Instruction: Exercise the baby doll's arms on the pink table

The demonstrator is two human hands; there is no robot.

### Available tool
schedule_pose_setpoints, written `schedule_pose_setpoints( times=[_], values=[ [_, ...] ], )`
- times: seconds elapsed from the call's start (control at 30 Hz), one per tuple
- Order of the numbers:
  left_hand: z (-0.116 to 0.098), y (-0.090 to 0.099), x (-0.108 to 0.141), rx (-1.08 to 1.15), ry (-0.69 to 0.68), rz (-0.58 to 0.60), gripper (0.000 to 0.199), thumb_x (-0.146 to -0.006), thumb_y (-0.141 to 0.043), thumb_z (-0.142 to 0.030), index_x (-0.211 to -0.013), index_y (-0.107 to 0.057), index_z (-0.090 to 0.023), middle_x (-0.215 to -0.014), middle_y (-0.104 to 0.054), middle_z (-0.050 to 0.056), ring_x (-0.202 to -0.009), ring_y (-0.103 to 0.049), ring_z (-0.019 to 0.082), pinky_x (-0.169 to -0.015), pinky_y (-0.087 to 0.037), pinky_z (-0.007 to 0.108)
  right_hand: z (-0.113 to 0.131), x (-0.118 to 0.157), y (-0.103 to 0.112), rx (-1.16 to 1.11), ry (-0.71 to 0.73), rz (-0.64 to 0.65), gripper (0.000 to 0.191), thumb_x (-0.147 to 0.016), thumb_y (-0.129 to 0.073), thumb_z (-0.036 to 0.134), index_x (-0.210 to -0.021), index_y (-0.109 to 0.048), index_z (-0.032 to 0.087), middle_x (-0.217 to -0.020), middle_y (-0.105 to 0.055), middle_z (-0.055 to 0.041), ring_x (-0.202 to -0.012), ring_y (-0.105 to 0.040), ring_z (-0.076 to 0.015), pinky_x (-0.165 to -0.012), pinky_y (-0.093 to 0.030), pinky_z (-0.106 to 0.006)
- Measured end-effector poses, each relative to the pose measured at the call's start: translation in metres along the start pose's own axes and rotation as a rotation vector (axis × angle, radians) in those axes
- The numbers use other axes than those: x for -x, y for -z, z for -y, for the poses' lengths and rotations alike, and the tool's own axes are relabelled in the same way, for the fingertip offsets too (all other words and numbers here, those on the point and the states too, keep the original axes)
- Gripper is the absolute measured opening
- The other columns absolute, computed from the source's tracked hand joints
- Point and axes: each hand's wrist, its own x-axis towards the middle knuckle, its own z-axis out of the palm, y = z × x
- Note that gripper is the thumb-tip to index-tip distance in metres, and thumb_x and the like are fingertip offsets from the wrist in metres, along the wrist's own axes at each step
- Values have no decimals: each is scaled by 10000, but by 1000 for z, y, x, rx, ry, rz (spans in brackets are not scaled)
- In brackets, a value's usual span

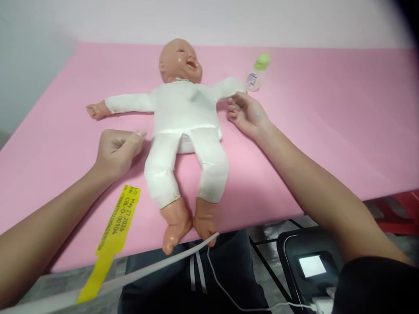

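Note:
A baby doll [186, 107] with a white cloth body and bare plastic head, hands and feet lies on its back on the pink tabletop [327, 109]. Its head is turned to the right and its arms are spread out. Beside the doll's hip, on the left, my left hand [116, 150] is closed in a fist; nothing shows in it. My right hand [247, 114] has its fingers curled at the end of the doll's arm [227, 88] on the right, pinching the cloth there. The doll's hand on that side is hidden.
A small bottle [257, 74] with a green cap stands beyond my right hand. A white strap with a yellow label [119, 222] crosses the near left. Below the table edge are a black chair [294, 248] holding a lit device [312, 266], a white cable, and a red object [396, 213].

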Motion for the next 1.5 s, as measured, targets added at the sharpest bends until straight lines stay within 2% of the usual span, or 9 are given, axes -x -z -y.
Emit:
schedule_pose_setpoints(
  times=[0.1, 0.2, 0.3, 0.47, 0.73, 0.87, 0.97, 1.23, 1.5],
  values=[
    [3, 0, 2, 91, -37, 34, 659, -994, -579, -436, -481, -253, -181, -486, -231, -44, -489, -205, 69, -490, -180, 309, -1, 1, 2, 96, 48, -2, 320, -853, -791, 410, -740, -541, 245, -705, -641, 44, -518, -538, -61, -434, -429, -201],
    [0, -1, 2, 98, -65, 62, 665, -997, -582, -427, -478, -251, -175, -481, -224, -41, -478, -199, 62, -481, -159, 306, -3, -1, 7, 268, 107, -13, 311, -857, -765, 478, -731, -584, 258, -731, -664, 10, -566, -592, -98, -440, -455, -232],
    [-3, -3, 2, 53, -80, 65, 666, -990, -573, -445, -486, -224, -182, -489, -197, -39, -467, -180, 65, -474, -139, 298, -6, -4, 13, 392, 154, 40, 320, -870, -726, 533, -736, -618, 264, -763, -686, -13, -629, -652, -129, -449, -466, -251],
    [-8, -5, 2, -84, -90, 39, 650, -982, -530, -490, -513, -194, -192, -509, -194, -26, -459, -184, 78, -475, -133, 294, -8, -4, 15, 377, 157, 49, 286, -901, -703, 509, -767, -679, 257, -794, -715, -15, -652, -679, -121, -469, -474, -239],
    [-11, -7, 2, -44, -100, 6, 648, -964, -572, -464, -495, -223, -186, -491, -208, -22, -463, -172, 93, -470, -111, 311, -8, -1, 10, 313, 135, 46, 309, -940, -665, 455, -763, -742, 213, -732, -716, -7, -525, -611, -36, -464, -450, -179],
    [-11, -7, 2, -39, -93, 3, 648, -967, -578, -456, -479, -246, -186, -477, -223, -22, -450, -192, 95, -469, -128, 312, -11, -4, 11, 370, 187, 25, 322, -934, -669, 474, -750, -748, 222, -729, -743, -39, -536, -648, -69, -441, -452, -203],
    [-11, -6, 2, -37, -92, 10, 649, -972, -573, -456, -476, -254, -186, -471, -231, -22, -441, -202, 93, -464, -137, 313, -13, -4, 10, 373, 164, 11, 338, -949, -653, 459, -740, -755, 214, -703, -737, -47, -497, -623, -61, -425, -452, -203],
    [-9, -5, 2, -41, -93, 36, 651, -983, -557, -459, -461, -284, -184, -459, -254, -20, -425, -237, 92, -463, -170, 310, -14, 6, 1, 413, 183, 12, 318, -888, -726, 510, -731, -713, 234, -647, -696, -30, -484, -631, -116, -346, -425, -222],
    [-6, -4, 3, 9, -83, 50, 638, -976, -586, -429, -449, -317, -189, -457, -271, -16, -439, -241, 108, -482, -191, 318, -15, 12, -8, 426, 195, 21, 342, -855, -750, 542, -720, -690, 234, -648, -700, -21, -463, -604, -116, -315, -405, -224]
  ],
)
